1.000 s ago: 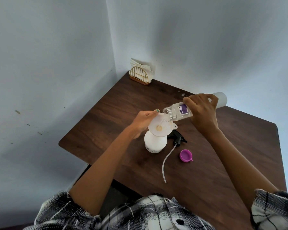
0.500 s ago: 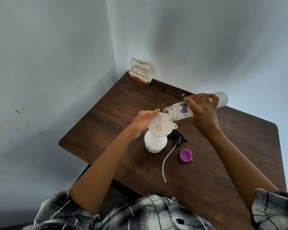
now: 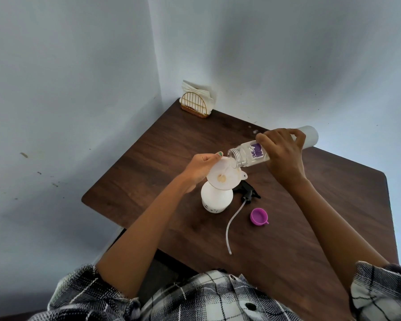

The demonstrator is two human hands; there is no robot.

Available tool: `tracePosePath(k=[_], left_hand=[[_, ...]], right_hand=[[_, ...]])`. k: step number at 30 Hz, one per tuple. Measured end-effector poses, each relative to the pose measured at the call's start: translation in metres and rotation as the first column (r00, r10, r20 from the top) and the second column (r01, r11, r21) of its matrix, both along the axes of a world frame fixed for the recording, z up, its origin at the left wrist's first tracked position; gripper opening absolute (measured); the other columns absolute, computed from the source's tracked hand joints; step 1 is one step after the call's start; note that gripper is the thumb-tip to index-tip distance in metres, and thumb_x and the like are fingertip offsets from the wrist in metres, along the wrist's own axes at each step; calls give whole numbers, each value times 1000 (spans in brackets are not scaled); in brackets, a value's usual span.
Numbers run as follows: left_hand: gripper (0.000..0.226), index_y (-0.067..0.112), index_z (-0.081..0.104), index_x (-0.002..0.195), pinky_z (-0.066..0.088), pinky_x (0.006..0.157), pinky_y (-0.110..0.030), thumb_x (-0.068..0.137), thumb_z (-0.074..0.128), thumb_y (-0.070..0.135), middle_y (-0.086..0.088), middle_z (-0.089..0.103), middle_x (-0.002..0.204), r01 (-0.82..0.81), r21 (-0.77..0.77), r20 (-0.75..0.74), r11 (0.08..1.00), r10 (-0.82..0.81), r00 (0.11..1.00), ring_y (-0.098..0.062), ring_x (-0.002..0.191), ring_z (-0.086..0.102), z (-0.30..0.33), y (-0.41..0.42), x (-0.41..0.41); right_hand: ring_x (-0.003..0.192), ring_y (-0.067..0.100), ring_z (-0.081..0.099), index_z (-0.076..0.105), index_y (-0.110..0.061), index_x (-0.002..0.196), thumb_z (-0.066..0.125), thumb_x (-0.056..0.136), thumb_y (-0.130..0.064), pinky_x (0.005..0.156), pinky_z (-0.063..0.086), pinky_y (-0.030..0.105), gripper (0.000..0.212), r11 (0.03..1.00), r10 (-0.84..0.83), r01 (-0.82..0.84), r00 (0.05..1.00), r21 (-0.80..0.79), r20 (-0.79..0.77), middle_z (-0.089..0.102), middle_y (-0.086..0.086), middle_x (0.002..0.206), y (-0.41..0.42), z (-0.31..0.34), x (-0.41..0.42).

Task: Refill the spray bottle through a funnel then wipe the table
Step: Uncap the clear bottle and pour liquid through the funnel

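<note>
A round white spray bottle (image 3: pixel 216 199) stands on the dark wooden table (image 3: pixel 310 228) with a pale funnel (image 3: pixel 222 176) sitting in its neck. My left hand (image 3: pixel 200 169) pinches the funnel's left rim. My right hand (image 3: pixel 281 156) grips a clear refill bottle (image 3: pixel 245 155) with a purple label, tipped so its open mouth hangs over the funnel. A thin stream runs from the mouth into the funnel.
The black spray head (image 3: pixel 247 193) with its long clear tube (image 3: pixel 230 225) lies just right of the spray bottle. A purple cap (image 3: pixel 259 216) lies beside it. A gold wire napkin holder (image 3: pixel 195 105) with white napkins stands in the far corner by the walls.
The refill bottle has tilted slightly further and its stream keeps running into the funnel. Both hands stay almost where they were.
</note>
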State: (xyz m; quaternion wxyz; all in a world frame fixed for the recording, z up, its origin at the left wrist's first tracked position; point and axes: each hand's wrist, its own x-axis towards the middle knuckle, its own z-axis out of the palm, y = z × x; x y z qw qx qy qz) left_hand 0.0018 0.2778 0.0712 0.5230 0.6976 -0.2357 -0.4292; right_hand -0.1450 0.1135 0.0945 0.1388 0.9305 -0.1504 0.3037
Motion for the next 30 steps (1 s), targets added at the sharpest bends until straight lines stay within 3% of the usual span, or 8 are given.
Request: tracePosePath(k=[4, 7, 16, 23, 30], left_hand=[[32, 10, 66, 95, 42, 58, -13, 97, 48, 37, 4, 60, 83, 5, -12, -16, 1000, -5, 1000, -7, 72, 52, 1, 1, -1], [37, 4, 66, 99, 41, 50, -8, 97, 48, 36, 1, 60, 83, 0, -24, -15, 1000, 0, 1000, -7, 70, 50, 1, 1, -1], [41, 1, 67, 100, 39, 47, -7, 96, 49, 38, 2, 59, 81, -2, -21, -13, 1000, 2, 1000, -6, 68, 50, -3, 0, 2], [28, 14, 57, 92, 35, 49, -11, 95, 49, 41, -9, 50, 86, 22, -22, 8, 1000, -21, 1000, -12, 69, 43, -4, -1, 3], [51, -12, 60, 98, 37, 48, -7, 95, 50, 38, -6, 56, 86, 21, -14, 17, 1000, -20, 1000, -9, 68, 47, -8, -2, 5]], right_hand=[[94, 26, 60, 54, -18, 102, 74, 73, -14, 88, 26, 41, 36, 1000, -5, 5, 1000, -2, -7, 65, 3, 97, -1, 0, 0], [93, 26, 60, 54, -19, 101, 74, 73, -14, 88, 26, 41, 35, 1000, -6, 6, 1000, -5, -1, 65, 3, 97, -1, 1, -1], [94, 27, 60, 55, -18, 102, 75, 71, -13, 89, 26, 41, 37, 1000, -6, 6, 1000, 2, -10, 66, 4, 98, 0, 2, 0], [93, 27, 60, 53, -18, 102, 73, 73, -11, 88, 26, 41, 36, 1000, -8, 8, 1000, -2, 2, 65, 3, 96, 0, 2, 0], [94, 27, 59, 52, -19, 102, 75, 71, -12, 89, 26, 42, 39, 1000, -11, 11, 1000, -4, -4, 65, 3, 97, 1, 2, -1]])
